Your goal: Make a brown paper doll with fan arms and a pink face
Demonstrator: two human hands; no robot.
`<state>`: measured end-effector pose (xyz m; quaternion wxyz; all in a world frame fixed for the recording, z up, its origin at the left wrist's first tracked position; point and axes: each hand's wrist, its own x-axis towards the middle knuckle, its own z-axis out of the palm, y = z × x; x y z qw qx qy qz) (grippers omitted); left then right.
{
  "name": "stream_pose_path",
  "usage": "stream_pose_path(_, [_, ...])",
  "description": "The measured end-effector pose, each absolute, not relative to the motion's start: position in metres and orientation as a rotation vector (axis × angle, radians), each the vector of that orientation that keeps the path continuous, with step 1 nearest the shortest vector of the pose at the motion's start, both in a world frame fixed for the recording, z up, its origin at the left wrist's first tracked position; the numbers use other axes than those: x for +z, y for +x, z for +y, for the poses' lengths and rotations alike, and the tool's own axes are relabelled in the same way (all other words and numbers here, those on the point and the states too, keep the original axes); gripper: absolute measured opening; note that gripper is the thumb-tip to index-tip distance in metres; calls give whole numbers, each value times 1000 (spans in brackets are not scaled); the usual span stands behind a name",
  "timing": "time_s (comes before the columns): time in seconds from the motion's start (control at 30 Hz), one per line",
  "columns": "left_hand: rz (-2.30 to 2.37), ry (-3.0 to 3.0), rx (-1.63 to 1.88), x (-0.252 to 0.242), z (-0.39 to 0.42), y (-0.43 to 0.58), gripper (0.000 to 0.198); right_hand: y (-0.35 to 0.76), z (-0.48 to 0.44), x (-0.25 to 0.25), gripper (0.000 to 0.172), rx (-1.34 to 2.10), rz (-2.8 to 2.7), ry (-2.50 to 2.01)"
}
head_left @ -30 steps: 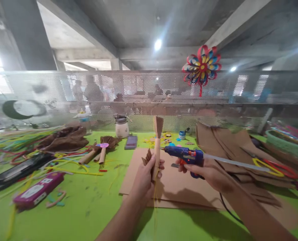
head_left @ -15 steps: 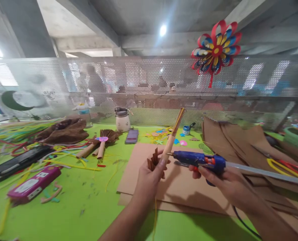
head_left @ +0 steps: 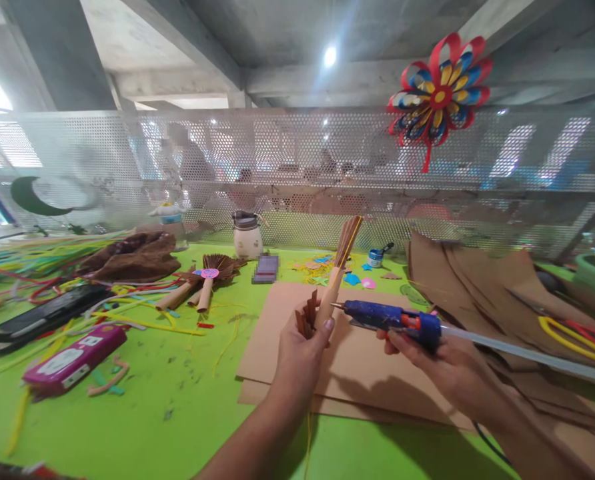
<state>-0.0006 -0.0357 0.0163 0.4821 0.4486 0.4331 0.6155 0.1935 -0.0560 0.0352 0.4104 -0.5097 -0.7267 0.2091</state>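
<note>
In my left hand (head_left: 302, 357) is a folded brown paper piece (head_left: 330, 293), tilted upright, with a rolled lower part and a pleated upper end. A yellow string runs along the pleats and hangs below the hand. My right hand (head_left: 442, 373) grips a blue glue gun (head_left: 392, 316), a long clear glue stick (head_left: 527, 350) jutting from its back. The nozzle points left, at or very near the paper roll; whether it touches I cannot tell. Below both hands lie flat brown paper sheets (head_left: 272, 347).
Finished-looking pleated paper pieces (head_left: 212, 280) lie left on the green table (head_left: 142, 427), near a purple box (head_left: 75, 360) and a black case (head_left: 47, 317). Yellow-handled scissors (head_left: 567, 333) rest on brown paper (head_left: 457, 293) at right. A jug (head_left: 247, 235) stands behind, before a perforated screen (head_left: 297, 153).
The paper piece has turned in my left hand, so its pleated end now shows wider. The glue gun has shifted slightly left, and the camera view has moved a little.
</note>
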Motion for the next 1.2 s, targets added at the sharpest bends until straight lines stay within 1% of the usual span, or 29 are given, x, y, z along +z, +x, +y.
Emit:
stream_pose_path(0.13, [1041,1099,1479,19,-37,0,47,189,-56,39,35,483,-1825,-1258])
stream_pose_path(0.27, [1051,1047,1459,22,-41,2,52,189,-56,37,35,589,-1778,-1267])
stream_pose_path(0.4, [995,999,1436,19,-40,1,56,190,-55,34,37,618,-1774,-1299])
stream_pose_path(0.6, [943,987,1377,12,-33,-2,47,190,-55,33,40,604,-1771,-1362])
stream_pose_path(0.93, [953,966,1368,17,-38,2,50,190,-55,35,40,528,-1819,-1372])
stream_pose_path(1.03, [960,983,1367,15,-37,1,48,188,-55,36,39,514,-1819,-1371])
stream_pose_path(1.2, [928,999,1352,11,-34,1,43,189,-54,36,38,592,-1790,-1371])
